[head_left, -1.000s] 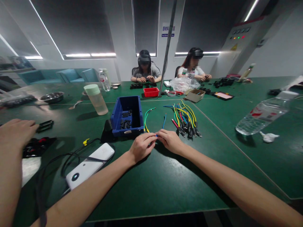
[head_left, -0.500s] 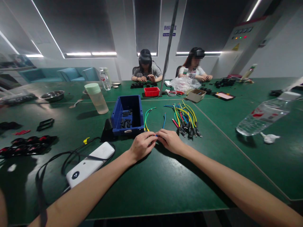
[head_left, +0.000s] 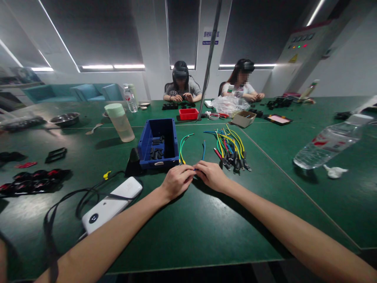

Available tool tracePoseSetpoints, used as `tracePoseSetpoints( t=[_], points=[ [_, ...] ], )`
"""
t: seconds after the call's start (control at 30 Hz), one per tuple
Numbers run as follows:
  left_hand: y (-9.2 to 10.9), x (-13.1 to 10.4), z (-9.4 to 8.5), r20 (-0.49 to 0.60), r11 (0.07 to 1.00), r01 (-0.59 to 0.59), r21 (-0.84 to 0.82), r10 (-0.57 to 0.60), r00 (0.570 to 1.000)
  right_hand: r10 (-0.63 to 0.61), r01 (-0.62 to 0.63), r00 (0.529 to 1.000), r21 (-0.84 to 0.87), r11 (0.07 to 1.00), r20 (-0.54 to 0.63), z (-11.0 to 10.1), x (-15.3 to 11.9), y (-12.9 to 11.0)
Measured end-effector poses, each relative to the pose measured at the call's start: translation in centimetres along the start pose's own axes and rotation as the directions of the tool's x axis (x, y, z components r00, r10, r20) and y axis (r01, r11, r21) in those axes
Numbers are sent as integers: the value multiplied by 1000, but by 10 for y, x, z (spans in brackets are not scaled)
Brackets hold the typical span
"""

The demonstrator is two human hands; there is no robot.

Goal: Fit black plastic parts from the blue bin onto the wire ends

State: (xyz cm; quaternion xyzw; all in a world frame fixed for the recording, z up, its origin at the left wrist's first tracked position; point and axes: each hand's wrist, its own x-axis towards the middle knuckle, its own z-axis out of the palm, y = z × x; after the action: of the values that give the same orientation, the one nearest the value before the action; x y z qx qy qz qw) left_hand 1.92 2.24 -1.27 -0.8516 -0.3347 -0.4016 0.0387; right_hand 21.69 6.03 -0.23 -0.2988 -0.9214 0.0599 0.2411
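Note at far left, on green table [head_left: 176, 243], black-and-red parts [head_left: 33, 181] just in front of black frame [head_left: 55, 155]. See next white device [head_left: 112, 204], flat and aslant, with dark cord [head_left: 116, 197] across. Find farther back green-lidded bottle [head_left: 120, 124]; then blue bin [head_left: 169, 164], open at top, with short black pieces [head_left: 157, 153] loose inside. Observe left hand [head_left: 176, 181] near bin's right front corner, fingers bent, thumb and fingertips pinched on blue piece [head_left: 194, 169]. Record green-and-yellow wires [head_left: 182, 146] just behind. Locate blue piece between both hands' fingertips, mostly hidden; cannot tell whether touching table. See blue wire [head_left: 204, 149] just beyond right hand [head_left: 213, 177]; cannot tell of any join with blue piece. Read right hand as grasping the same piece, fingers curled inward. Log cable bundle [head_left: 229, 147] near right hand, with dark lug ends toward near side; well apart, at far right, clear bottle [head_left: 326, 143] beside crumpled tissue [head_left: 335, 171].
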Motion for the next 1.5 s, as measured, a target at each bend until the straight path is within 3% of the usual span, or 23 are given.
tracePoseSetpoints(
  t=[0.73,1.03,1.5],
  points=[
    [7,5,-7,-25,996,12,-92,-15,1000,15,-15,999,12,1000,-34,5,-1,5],
    [4,3,-3,-137,995,95,-27,-98,986,26,-19,997,86,996,-78,5,0,5],
    [4,4,-3,-113,997,71,-32,-75,991,56,-44,994,129,991,-90,6,-1,6]
  ],
)
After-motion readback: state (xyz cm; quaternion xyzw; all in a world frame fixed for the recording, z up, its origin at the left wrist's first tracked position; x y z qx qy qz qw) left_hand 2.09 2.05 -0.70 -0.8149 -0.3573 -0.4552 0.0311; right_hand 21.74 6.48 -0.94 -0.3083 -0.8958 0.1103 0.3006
